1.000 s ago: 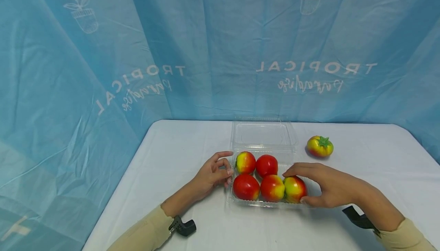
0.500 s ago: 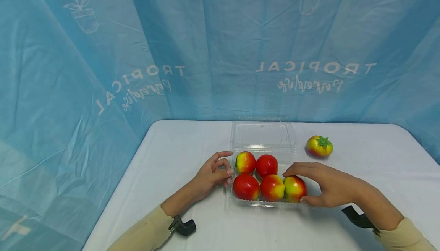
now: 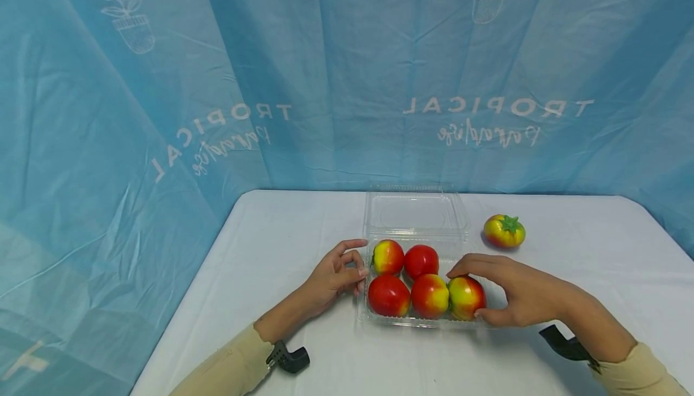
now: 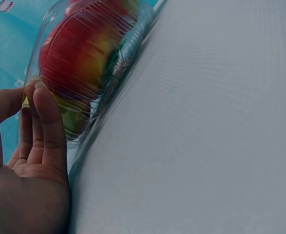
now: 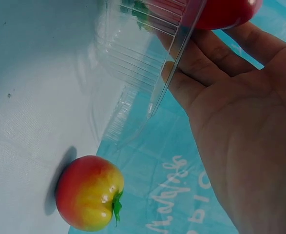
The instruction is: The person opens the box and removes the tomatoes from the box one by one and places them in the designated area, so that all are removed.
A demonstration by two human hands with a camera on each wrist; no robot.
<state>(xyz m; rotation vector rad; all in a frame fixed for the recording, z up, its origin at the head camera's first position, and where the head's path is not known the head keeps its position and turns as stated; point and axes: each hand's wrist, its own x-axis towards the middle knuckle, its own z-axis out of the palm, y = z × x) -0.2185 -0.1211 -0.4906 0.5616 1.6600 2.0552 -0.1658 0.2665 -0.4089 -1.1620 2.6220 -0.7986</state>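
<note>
An open clear plastic container [image 3: 347,317] holds several red and yellow toy tomatoes in two rows. At its left wall, my left hand [image 3: 335,275] pinches the rim, and the left wrist view shows the fingertips [image 4: 39,86] against the plastic. My right hand [image 3: 523,290] holds the red and yellow tomato [image 3: 465,299] at the front right corner, thumb on the near side and fingers on the far side. Beside that one sit another two-toned tomato [image 3: 430,295] and a redder one [image 3: 388,295]. Behind them are a yellow-red tomato [image 3: 388,256] and a red one [image 3: 421,261].
The clear lid [image 3: 413,212] lies folded back behind the base. One more tomato [image 3: 505,231] with a green calyx rests on the white table [image 3: 293,221], to the right of the lid. Blue printed curtains [image 3: 352,82] hang at the back and left.
The tomato in my right hand has shifted very slightly to the right along with the fingers. My left hand stays at the container's left rim.
</note>
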